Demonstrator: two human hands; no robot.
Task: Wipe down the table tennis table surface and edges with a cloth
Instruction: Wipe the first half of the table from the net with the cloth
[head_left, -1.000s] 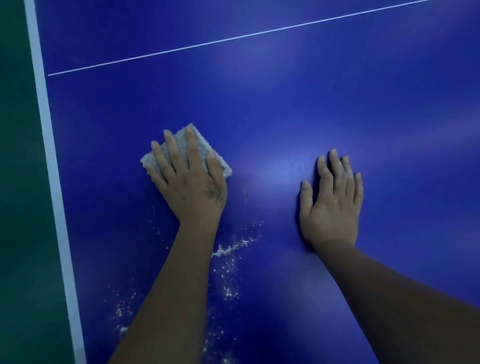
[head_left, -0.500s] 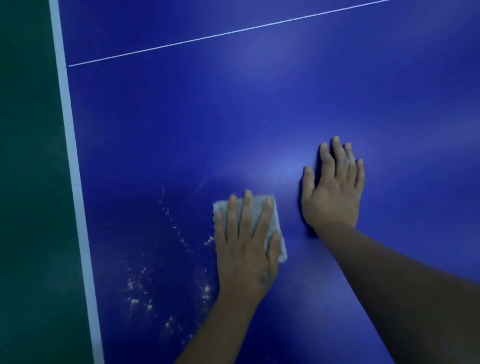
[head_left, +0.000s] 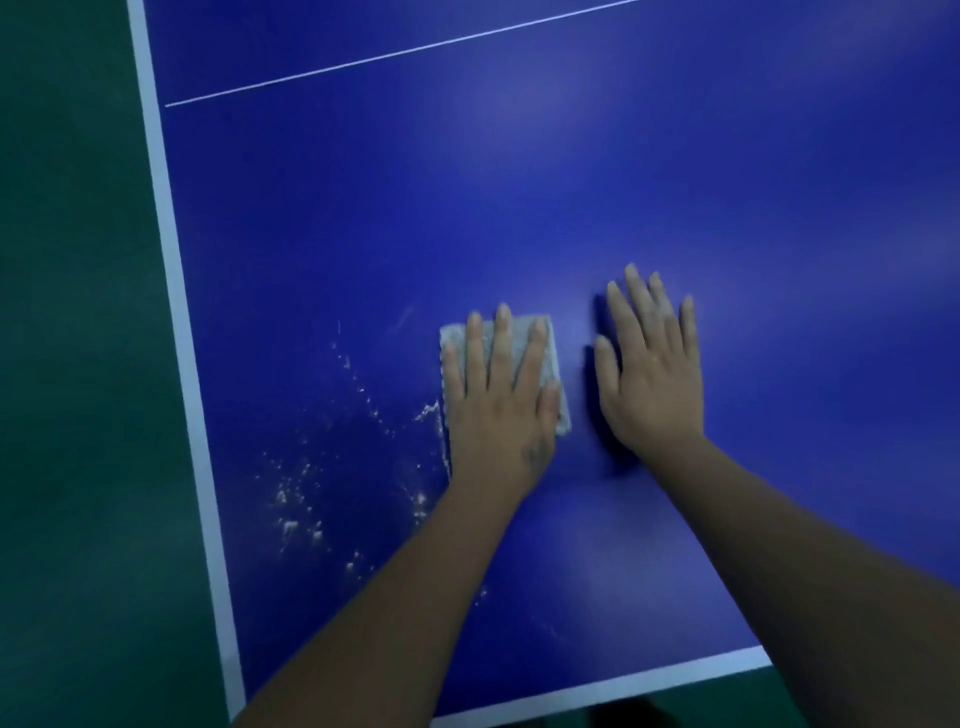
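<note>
Going left to right: the green floor (head_left: 67, 364) runs along the left, then comes the white stripe (head_left: 176, 312) on the counter's (head_left: 519, 182) left edge. Just inside it, toward the near-left corner, there's a scatter of pale crumbs (head_left: 296, 499), with the thickest patch well short of the cloth and a thin trail running right up to its left side.

The cloth (head_left: 519, 332) is a small folded grey pad lying flat on the blue top, roughly midway between the left edge and the middle. The left grip (head_left: 498, 415) lies on it with its fingers straight and spread and the palm down, so it's pressing the pad rather than clamping anything. My guess is the cloth is light, soft and floppy. It'll probably bunch up or slide out if you push from one corner, so a flat palm over the middle seems like the way to go.

The right grip (head_left: 649, 374) is just beside the cloth but not touching it. It's also laid flat with the fingers apart, resting on the bare counter and holding nothing.

Nothing really blocks a sweep back to the left. The catch is that crumbs pushed that way will likely drop off the edge onto the floor. The near edge stripe (head_left: 623, 686) doesn't look wiped yet, though I can't tell for sure.
</note>
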